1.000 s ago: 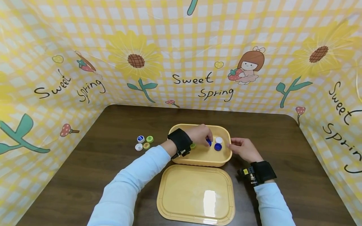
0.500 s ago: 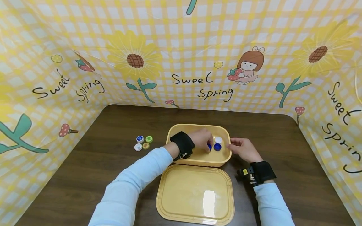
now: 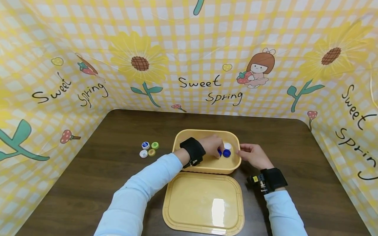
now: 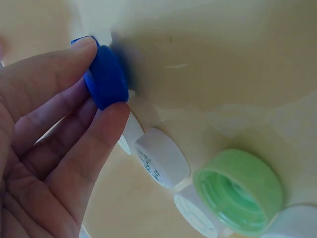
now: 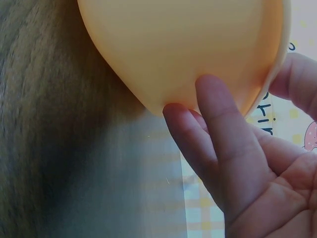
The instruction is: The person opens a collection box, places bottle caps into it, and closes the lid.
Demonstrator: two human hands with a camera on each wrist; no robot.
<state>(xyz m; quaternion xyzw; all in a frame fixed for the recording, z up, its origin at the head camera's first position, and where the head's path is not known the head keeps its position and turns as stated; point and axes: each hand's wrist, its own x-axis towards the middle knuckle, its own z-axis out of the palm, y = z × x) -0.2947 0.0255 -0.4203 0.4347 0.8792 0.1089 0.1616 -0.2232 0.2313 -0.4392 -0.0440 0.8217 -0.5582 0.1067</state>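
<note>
Thumb and fingers of my left hand [image 3: 211, 144] pinch a blue bottle cap [image 4: 107, 79] on edge, low inside the yellow plastic box [image 3: 203, 169]. To its right in the box, a white cap [image 3: 227, 146] lies behind another blue cap [image 3: 226, 153]. In the left wrist view, a light green cap [image 4: 240, 191] and several white caps [image 4: 163, 156] also show; the left hand hides that part of the box in the head view. My right hand [image 3: 255, 156] holds the box's right end, thumb at the rim and fingertips against the outer wall.
A yellow lid [image 3: 203, 203] lies flat on the dark wooden table [image 3: 103, 183], just in front of the box. Left of the box sit a blue-and-white cap [image 3: 145, 145], a green cap [image 3: 155, 145], a white cap [image 3: 143, 153] and a tan cap [image 3: 152, 152]. Checked cloth surrounds the table.
My left hand has moved slightly down and right inside the box with the blue cap, closer to the other blue cap. The right hand stays on the box's end.
</note>
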